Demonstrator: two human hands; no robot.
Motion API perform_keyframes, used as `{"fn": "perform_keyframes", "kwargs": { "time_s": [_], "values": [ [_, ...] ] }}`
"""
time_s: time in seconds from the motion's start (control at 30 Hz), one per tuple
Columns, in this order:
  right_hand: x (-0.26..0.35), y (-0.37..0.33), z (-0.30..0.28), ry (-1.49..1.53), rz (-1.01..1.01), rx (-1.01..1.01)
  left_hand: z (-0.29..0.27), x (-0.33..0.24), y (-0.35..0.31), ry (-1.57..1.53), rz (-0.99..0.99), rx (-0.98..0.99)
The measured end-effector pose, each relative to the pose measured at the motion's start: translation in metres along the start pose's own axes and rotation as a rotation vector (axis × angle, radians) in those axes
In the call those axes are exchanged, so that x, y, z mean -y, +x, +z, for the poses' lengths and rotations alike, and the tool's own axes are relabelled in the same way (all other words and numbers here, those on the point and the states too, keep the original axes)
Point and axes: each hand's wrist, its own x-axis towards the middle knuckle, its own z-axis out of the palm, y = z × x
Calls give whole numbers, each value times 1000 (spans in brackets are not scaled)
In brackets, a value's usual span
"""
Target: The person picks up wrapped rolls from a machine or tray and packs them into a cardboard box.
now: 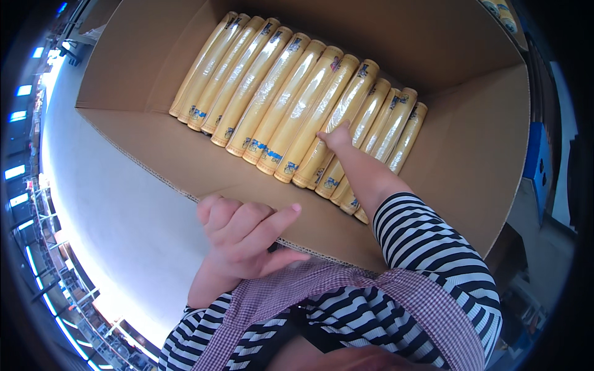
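Note:
A row of long yellow rolls [263, 93] in clear shiny wrap, with small blue printed figures, lies side by side in a large open cardboard box [139, 133]. My right hand [337, 137] reaches into the box and grips one wrapped yellow roll [354, 93] right of the row's middle. The thumb is on its left side; the other fingers are mostly hidden. My left hand [241, 232] hovers over the near edge of the box, index finger and thumb apart, the other fingers loosely curled, holding nothing.
The box's cardboard walls rise around the rolls. A pale grey floor [117, 204] spreads to the left, with shelving along the far left rim. A blue bin [539, 167] stands right of the box. More yellow rolls [506, 17] show at the top right.

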Motion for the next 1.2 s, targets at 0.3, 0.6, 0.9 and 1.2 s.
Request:
{"fn": "perform_keyframes", "kwargs": {
  "time_s": [0.3, 0.6, 0.9, 1.2],
  "values": [
    [-27, 22, 21, -136, -99, 88, 9, 3, 6, -35, 12, -31],
    [-5, 33, -21, -230, 236, 587, 12, 6, -1, 2, 22, -38],
    [119, -14, -196, -1031, -449, 303, -1, -7, -9, 28, -4, -113],
    [116, -255, -361, -726, -636, 50, -17, -23, -11, 58, -75, 18]
  ]
}}
